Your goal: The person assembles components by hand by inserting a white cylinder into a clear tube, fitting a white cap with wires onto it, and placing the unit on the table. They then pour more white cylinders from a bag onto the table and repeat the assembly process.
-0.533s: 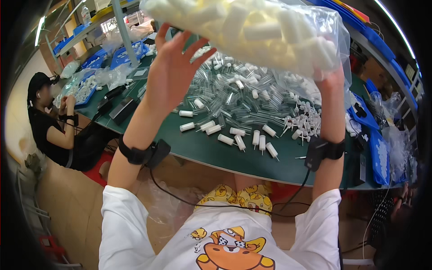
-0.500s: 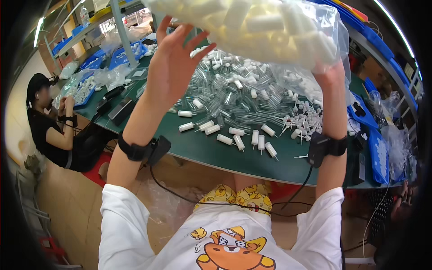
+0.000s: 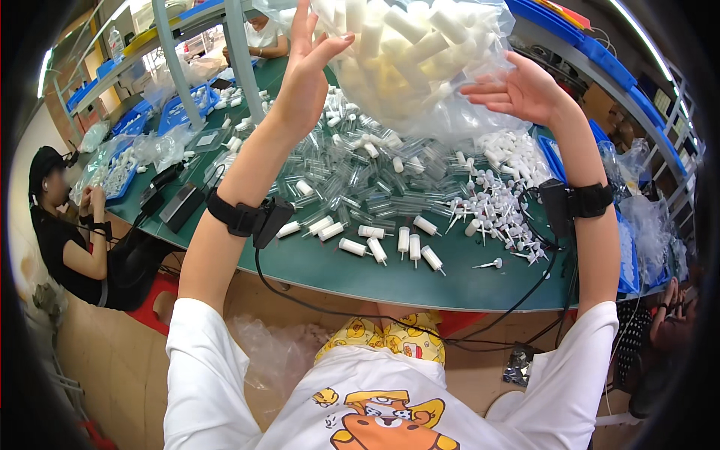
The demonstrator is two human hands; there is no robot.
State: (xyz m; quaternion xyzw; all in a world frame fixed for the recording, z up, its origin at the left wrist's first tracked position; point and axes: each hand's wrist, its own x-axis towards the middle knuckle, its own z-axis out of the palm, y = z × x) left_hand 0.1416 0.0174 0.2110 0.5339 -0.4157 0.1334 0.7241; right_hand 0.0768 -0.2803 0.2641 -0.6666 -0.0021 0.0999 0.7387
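A clear plastic bag (image 3: 409,67) packed with white cylinders is upright at the far middle, over the heap on the table; whether it rests there, I cannot tell. My left hand (image 3: 306,79) is at the bag's left side, fingers stretched and thumb apart, its thumb tip against or just before the plastic. To the bag's right, my right hand (image 3: 525,91) is open, fingers extended toward it and nothing in the palm. Below lie clear tubes (image 3: 375,180), small white thin-stemmed pieces (image 3: 499,206) and several tubes with white cylinders inside (image 3: 403,240).
The green table (image 3: 360,281) curves across in front of me. Metal shelf posts (image 3: 241,60) stand at left, and blue trays (image 3: 120,169) line both sides. Black cables (image 3: 300,296) run from my wrist bands. One person (image 3: 75,232) sits at left, another (image 3: 264,37) at the far side.
The bag has swung from lying across to upright, its filled end lower. My right hand has come off its right end and opened. My left hand has moved slightly up.
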